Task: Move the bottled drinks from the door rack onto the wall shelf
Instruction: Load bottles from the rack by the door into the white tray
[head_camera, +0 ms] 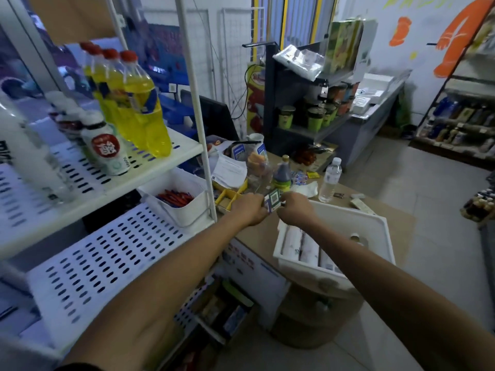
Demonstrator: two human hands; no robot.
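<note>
Both hands, left hand (249, 210) and right hand (296, 208), pinch a small QR-code card (272, 202) between them. Yellow bottles (142, 108) stand at the rack shelf's (107, 180) right edge.

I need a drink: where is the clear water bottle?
The clear water bottle stands upright on the counter, right of the hands, just behind the white tray.

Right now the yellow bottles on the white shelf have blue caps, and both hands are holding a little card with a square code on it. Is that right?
Not quite. The head view shows the yellow bottles on the white shelf with red caps, not blue. The rest holds: the left hand and the right hand both hold the little card with a square code on it.
</note>
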